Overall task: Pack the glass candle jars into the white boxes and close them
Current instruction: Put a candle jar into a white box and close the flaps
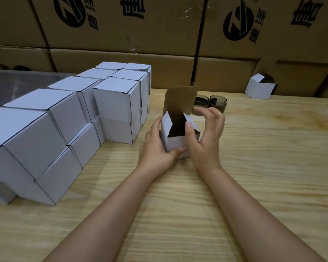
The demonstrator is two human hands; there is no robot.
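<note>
An open white box (175,146) stands on the light wooden tabletop (254,167) a little left of centre, with its brown-lined lid flap upright at the far side. The left hand (155,146) holds it. Its grip is pinched round the box's near left corner, the thumb lying up the left wall and the fingertips curled against the near face. The right hand (206,137) is at the box's right side. Its thumb presses on the right side flap, and its grip is spread, the fingers arched above the far right corner and apparently not touching the card. The inside of the box is dark, so it cannot be told whether it holds anything.

Two dark glass candle jars (217,103) stand side by side just beyond the box, partly hidden by the lid flap. Closed white boxes (117,103) are stacked in rows along the left. Another opened white box (259,89) sits at the far right, against a wall of brown cartons (121,61).
</note>
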